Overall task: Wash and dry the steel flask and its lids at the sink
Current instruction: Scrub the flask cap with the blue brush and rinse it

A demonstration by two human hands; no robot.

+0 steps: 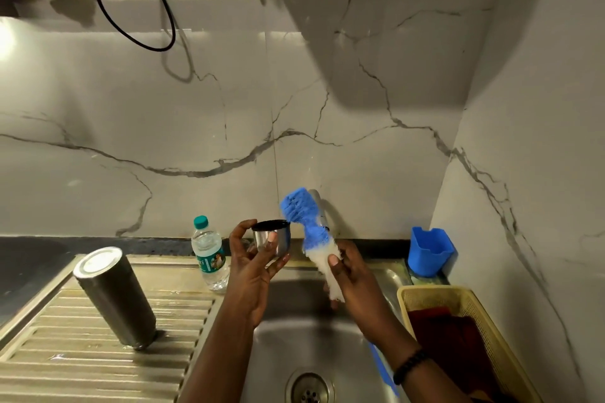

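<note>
One head-worn wide-angle view looks forward and down, close over the sink (386, 275), facing the marble wall (229, 108).

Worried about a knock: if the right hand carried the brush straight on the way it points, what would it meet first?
Probably the tap right behind the brush head; the right hand aims it there, though depth is unclear.

glossy steel lid (272, 238), matt steel flask (115, 298)

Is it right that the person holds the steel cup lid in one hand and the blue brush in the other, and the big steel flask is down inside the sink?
Not quite. The head view shows the steel flask standing on the ribbed draining board, left of the sink. The rest is right.
</note>
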